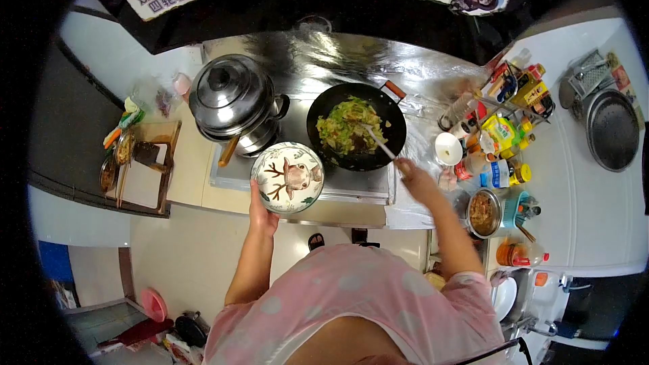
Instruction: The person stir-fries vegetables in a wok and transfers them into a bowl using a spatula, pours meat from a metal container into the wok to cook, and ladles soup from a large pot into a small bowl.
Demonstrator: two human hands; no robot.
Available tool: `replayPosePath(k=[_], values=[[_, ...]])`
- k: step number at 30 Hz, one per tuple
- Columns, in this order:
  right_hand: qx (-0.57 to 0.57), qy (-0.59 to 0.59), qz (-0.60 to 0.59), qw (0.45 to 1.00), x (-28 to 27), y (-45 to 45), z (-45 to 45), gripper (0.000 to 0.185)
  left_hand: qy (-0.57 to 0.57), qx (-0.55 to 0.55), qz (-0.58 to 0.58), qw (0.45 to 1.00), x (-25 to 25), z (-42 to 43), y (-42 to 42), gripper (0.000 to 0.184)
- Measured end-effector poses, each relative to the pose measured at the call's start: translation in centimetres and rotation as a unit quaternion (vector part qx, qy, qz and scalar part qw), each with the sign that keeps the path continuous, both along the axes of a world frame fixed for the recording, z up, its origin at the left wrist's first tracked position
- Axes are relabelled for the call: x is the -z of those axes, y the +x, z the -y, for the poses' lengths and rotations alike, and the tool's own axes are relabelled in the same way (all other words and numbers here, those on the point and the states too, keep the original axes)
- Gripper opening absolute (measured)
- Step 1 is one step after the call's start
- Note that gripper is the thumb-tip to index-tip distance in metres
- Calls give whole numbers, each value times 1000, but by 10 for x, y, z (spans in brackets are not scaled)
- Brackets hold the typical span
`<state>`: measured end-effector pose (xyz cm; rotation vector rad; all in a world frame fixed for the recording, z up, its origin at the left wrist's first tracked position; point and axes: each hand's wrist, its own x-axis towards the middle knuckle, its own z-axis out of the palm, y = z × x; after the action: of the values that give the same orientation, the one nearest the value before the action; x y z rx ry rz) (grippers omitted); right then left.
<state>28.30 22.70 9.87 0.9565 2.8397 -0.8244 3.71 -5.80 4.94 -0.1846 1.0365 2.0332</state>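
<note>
Two bare hands are busy at the stove (303, 192). The left hand (263, 213) grips a plate (289, 177) with a deer picture by its near left edge, the thumb at the rim, the painted side facing up. The right hand (412, 179) is closed around the handle of a spatula (382, 144), whose far end rests in chopped greenish food (341, 125). That food lies in a black wok (395, 134), ahead and to the left of the right hand, and beyond the plate to the right of the left hand. Ahead of the left hand, slightly to its left, stands a lidded metal pot (230, 98); a wooden handle (228, 151) points from it toward that hand. Well to the left of the left hand lies a white cutting board (143, 184). To the right of the right hand sit a small white bowl (448, 149), seasoning bottles (499, 174) and a metal bowl (468, 213) of brownish food.
</note>
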Motion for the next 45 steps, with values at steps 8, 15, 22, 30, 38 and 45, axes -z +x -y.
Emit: replayPosePath(k=[8,15,22,30,38,45], values=[[-126,136,205,961,-86,-32,-121,26,-18,14,9,1000,6,-3,15,65],[-60,-134,216,965,-34,-58,-183,40,-15,-7,10,1000,15,-3,23,66],[62,-184,15,981,19,-39,-117,41,-47,-30,-27,998,8,5,28,64],[-144,158,24,976,-71,7,-81,35,-27,-36,-19,999,6,-4,26,65],[-46,67,95,992,-61,-61,-188,31,-49,-38,-23,998,4,-11,28,67],[-59,-147,138,978,-60,-117,-178,53,-48,-50,-39,997,3,2,35,66]])
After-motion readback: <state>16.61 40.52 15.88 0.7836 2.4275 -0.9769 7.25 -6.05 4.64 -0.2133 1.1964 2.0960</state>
